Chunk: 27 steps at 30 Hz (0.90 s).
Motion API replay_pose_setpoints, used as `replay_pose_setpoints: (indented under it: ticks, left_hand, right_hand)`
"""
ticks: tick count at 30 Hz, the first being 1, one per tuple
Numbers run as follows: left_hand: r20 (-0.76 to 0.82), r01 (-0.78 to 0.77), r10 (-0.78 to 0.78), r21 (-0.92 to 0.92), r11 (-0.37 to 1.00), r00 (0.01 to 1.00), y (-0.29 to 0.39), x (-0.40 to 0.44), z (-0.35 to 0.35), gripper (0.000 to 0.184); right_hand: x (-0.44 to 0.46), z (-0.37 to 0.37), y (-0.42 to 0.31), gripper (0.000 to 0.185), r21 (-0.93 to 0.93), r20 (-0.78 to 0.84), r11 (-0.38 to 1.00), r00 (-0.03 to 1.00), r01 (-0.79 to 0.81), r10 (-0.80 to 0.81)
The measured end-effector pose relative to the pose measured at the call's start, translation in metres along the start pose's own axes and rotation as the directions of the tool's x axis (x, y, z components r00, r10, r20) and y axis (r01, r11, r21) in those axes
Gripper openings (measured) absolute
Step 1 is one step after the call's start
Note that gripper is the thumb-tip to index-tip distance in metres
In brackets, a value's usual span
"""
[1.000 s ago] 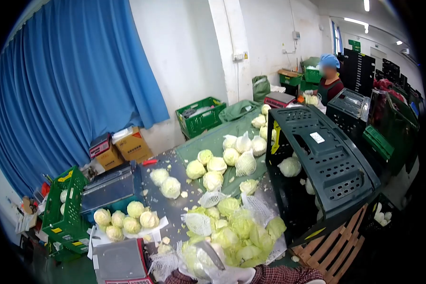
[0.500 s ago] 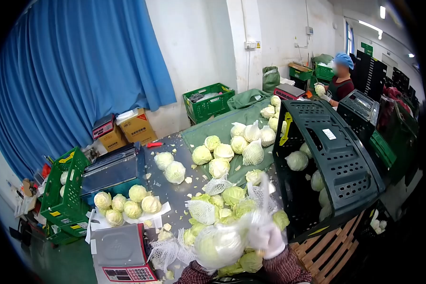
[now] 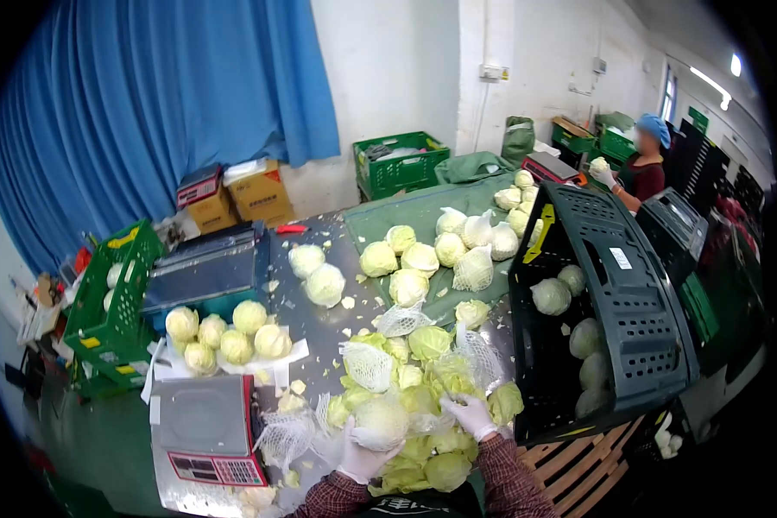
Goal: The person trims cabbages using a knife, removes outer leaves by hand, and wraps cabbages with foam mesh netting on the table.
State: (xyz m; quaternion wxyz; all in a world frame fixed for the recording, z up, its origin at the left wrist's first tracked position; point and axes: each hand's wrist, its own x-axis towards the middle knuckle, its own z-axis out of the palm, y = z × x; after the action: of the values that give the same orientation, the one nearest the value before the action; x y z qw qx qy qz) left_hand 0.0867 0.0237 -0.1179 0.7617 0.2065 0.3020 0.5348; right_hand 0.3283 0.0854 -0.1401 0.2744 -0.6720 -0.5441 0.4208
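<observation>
My left hand (image 3: pixel 364 456), in a white glove, holds a pale cabbage (image 3: pixel 381 421) from its left and lower side, near the front of the table. Also gloved, my right hand (image 3: pixel 469 414) pinches thin clear plastic (image 3: pixel 432 423) just right of the cabbage. Loose green leaves (image 3: pixel 447 470) lie beneath and around both hands. White net sleeves (image 3: pixel 369 366) rest on the leaf pile, and more netting (image 3: pixel 287 436) lies to the left. Beyond the pile, several cabbages (image 3: pixel 408 287) sit on a green cloth (image 3: pixel 371 226), some of them in nets.
A red-edged scale (image 3: pixel 203 416) stands front left, below cabbages on white paper (image 3: pixel 295 352). On the right, a dark crate (image 3: pixel 634 298) lies on its side with cabbages inside, above a wooden pallet (image 3: pixel 578 466). A co-worker (image 3: pixel 646 164) holds a small cabbage at the back right.
The view has shifted. My left hand has brought the cabbage lower left, and my right hand has moved down from the raised, blurred plastic. The co-worker has lifted a cabbage.
</observation>
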Motion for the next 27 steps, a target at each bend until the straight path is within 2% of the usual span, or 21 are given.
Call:
replay_pose_setpoints:
  ticks: [1,2,3,4,5,6,7,8,9,10,11,12,14,18,20,21,22,23,24,26,27]
  left_hand:
    - [0.014,-0.017,0.014,0.163,0.987,1.000,-0.002,-0.003,0.000,0.068]
    - [0.019,-0.024,0.020,0.241,0.970,1.000,-0.004,-0.005,-0.001,0.066]
    - [0.024,-0.031,0.025,0.318,0.948,0.999,-0.006,-0.007,-0.003,0.064]
    - [-0.017,0.055,-0.055,-0.027,0.998,0.998,-0.005,-0.007,-0.008,0.063]
    - [-0.017,0.094,-0.100,-0.201,0.975,0.995,-0.004,-0.004,-0.016,0.062]
    - [-0.018,0.127,-0.144,-0.370,0.920,0.989,-0.003,-0.001,-0.024,0.061]
    - [-0.068,0.100,-0.132,-0.351,0.931,0.989,-0.004,0.004,-0.035,0.060]
    - [-0.124,0.079,-0.127,-0.334,0.939,0.984,-0.011,0.005,-0.044,0.059]
    - [-0.128,0.085,-0.136,-0.342,0.936,0.983,-0.014,0.003,-0.035,0.059]
    - [-0.216,0.096,-0.142,-0.211,0.973,0.966,-0.014,0.001,-0.019,0.057]
    - [-0.291,0.114,-0.129,-0.070,0.991,0.948,-0.013,0.004,-0.007,0.055]
    - [-0.278,0.120,-0.134,-0.065,0.991,0.951,-0.014,0.006,-0.003,0.055]
    - [-0.311,0.133,-0.100,0.088,0.987,0.945,-0.018,0.003,-0.001,0.050]
    - [-0.357,0.061,-0.039,0.052,0.997,0.933,-0.002,-0.001,0.000,0.057]
    - [-0.303,0.052,-0.039,0.036,0.998,0.952,0.003,-0.001,-0.003,0.059]
    - [-0.245,0.052,-0.045,0.021,0.998,0.968,0.005,-0.002,-0.004,0.061]
    - [-0.249,0.050,-0.043,0.019,0.999,0.968,0.008,-0.004,-0.007,0.061]
    - [-0.193,0.078,-0.071,0.026,0.997,0.979,0.011,-0.004,-0.010,0.063]
    - [-0.135,0.106,-0.100,0.036,0.994,0.986,0.014,-0.003,-0.013,0.065]
    - [-0.059,0.170,-0.168,0.024,0.985,0.984,0.020,0.004,-0.033,0.062]
    - [0.013,0.233,-0.233,0.013,0.972,0.972,0.023,0.005,-0.034,0.059]
  right_hand:
    - [-0.006,0.000,-0.003,0.042,0.141,-0.076,0.990,0.996,-0.033,0.044]
    - [-0.006,-0.007,-0.001,0.042,0.129,-0.058,0.991,0.997,-0.040,0.048]
    - [-0.002,-0.019,0.003,0.038,0.369,-0.083,0.927,0.991,-0.064,0.102]
    - [0.000,-0.031,0.000,0.033,0.591,-0.098,0.803,0.981,-0.075,0.164]
    - [-0.006,-0.048,-0.004,0.030,0.325,-0.327,0.946,0.938,-0.006,0.118]
    - [-0.015,-0.067,-0.016,0.028,0.013,-0.519,1.000,0.855,0.012,-0.003]
    - [-0.018,-0.073,-0.012,0.020,-0.066,-0.514,0.998,0.856,0.016,-0.047]
    - [-0.018,-0.062,-0.005,0.017,0.031,-0.465,0.984,0.874,0.175,-0.141]
    - [-0.047,-0.050,-0.057,0.017,0.070,-0.348,0.980,0.925,0.188,-0.153]
    - [-0.053,-0.020,-0.062,0.022,0.130,-0.209,0.952,0.946,0.278,-0.248]
    - [-0.067,-0.002,-0.086,0.033,-0.063,-0.124,0.924,0.915,0.378,-0.383]
    - [-0.078,0.012,-0.108,0.044,-0.244,-0.014,0.845,0.870,0.476,-0.494]
    - [-0.078,0.049,-0.098,0.042,-0.394,-0.067,0.788,0.840,0.473,-0.538]
    - [-0.068,0.059,-0.077,0.033,-0.236,-0.068,0.785,0.796,0.573,-0.601]
    - [-0.065,0.058,-0.075,0.025,0.326,-0.055,0.881,0.937,0.344,-0.346]
    - [-0.060,0.052,-0.074,0.025,0.323,-0.051,0.880,0.935,0.349,-0.352]
    - [-0.056,0.043,-0.073,0.022,0.648,0.136,0.762,0.981,0.018,-0.139]
    - [-0.052,0.035,-0.073,0.020,0.811,0.378,0.481,0.926,-0.332,0.002]
    - [-0.050,0.030,-0.072,0.020,0.813,0.377,0.480,0.926,-0.331,0.000]
    - [-0.049,0.020,-0.071,0.015,0.742,0.620,0.370,0.783,-0.559,-0.060]
    - [-0.057,0.017,-0.088,0.015,0.743,0.579,0.389,0.815,-0.544,0.033]
